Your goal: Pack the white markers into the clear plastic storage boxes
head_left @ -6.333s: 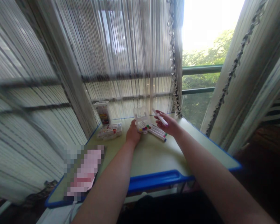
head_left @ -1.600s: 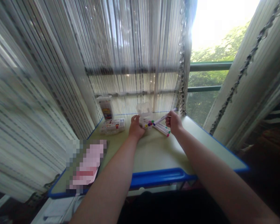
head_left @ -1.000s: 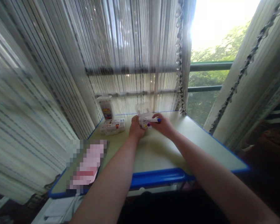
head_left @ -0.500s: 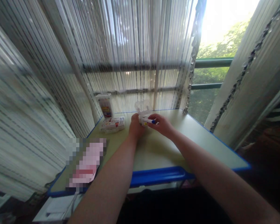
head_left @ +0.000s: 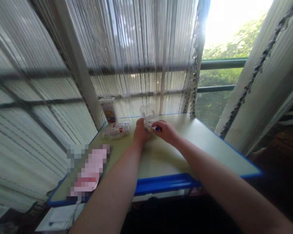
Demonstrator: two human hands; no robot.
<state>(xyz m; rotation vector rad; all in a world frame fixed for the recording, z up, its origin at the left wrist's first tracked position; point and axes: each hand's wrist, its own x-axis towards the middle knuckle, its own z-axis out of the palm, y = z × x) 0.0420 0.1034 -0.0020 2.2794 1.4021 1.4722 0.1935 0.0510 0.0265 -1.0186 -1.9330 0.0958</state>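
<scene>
A clear plastic case (head_left: 148, 111) stands toward the far edge of the table with its lid tilted up. My left hand (head_left: 141, 131) is closed around the left side of the case's body. Fingers of my right hand (head_left: 166, 130) pinch a white marker with a blue end (head_left: 157, 129), held at the opening of the case. A small yellow spot shows inside the case beside the marker. My fingers hide most of the case body and part of the marker, so how far the marker is inside cannot be told.
Left of my hands, a flat clear box (head_left: 117, 129) with a printed label lies before an upright clear box (head_left: 109, 110). A pixelated pink item (head_left: 94, 167) lies at the table's left. The table (head_left: 161, 159) has a blue edge; string curtains (head_left: 136, 48) hang behind it.
My right hand has moved slightly left and closer to the case, with the marker in it. Less of the marker shows now. My left hand stays on the case.
</scene>
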